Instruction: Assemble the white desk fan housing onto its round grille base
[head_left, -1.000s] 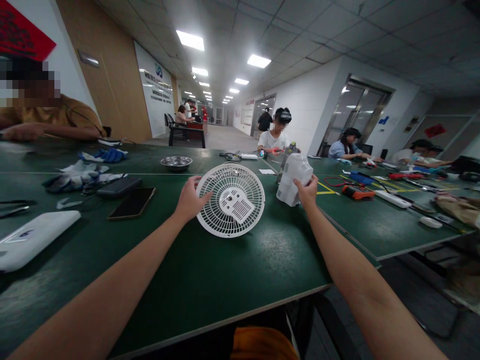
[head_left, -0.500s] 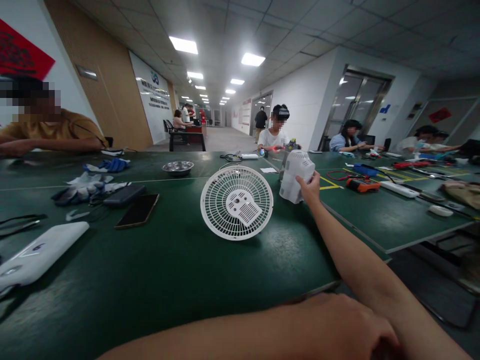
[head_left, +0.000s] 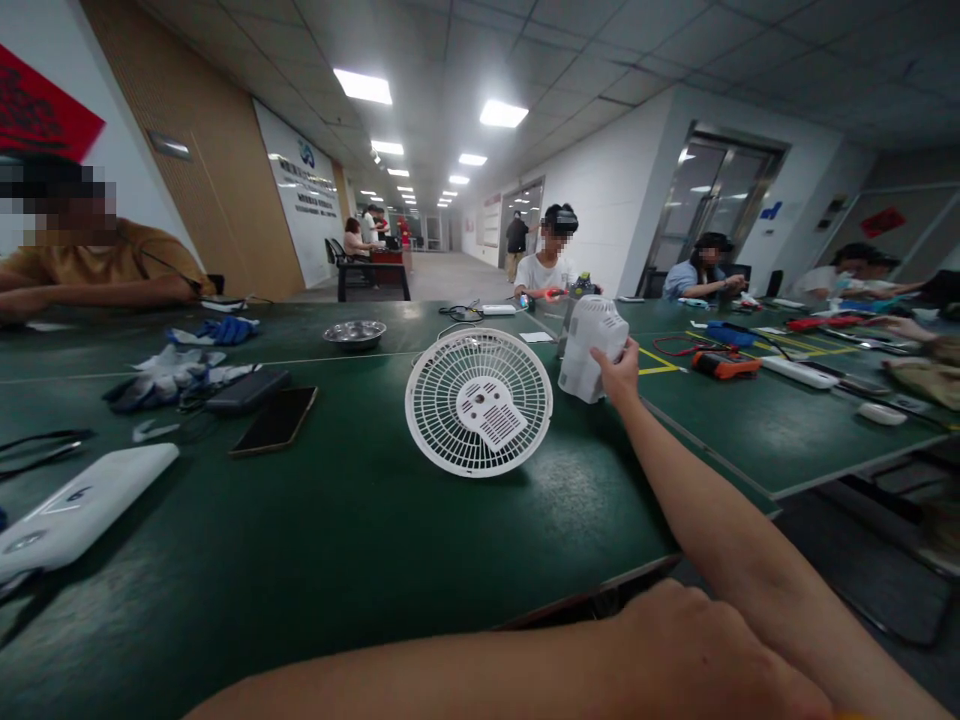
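Observation:
My right hand (head_left: 619, 370) grips a white vented plastic housing (head_left: 590, 350) by its right side, at the far right part of the green table. Left of it, a round white fan grille (head_left: 478, 403) rests tilted on the tabletop, its slotted centre plate facing me. My left forearm crosses the bottom of the head view, and my left hand (head_left: 697, 640) lies near my right forearm. Its back shows with the knuckles bent, while the fingertips are hidden, so what it holds, if anything, cannot be made out.
On the green table (head_left: 337, 540) lie a black phone (head_left: 274, 422), a white device (head_left: 86, 510), gloves (head_left: 169, 375) and a metal bowl (head_left: 355, 334). An orange meter (head_left: 724, 365) lies right. A person (head_left: 547, 265) sits opposite; others sit at both sides.
The grille has shifted slightly right and turned a little. My left hand has moved slightly at the bottom right. My right hand still holds the housing.

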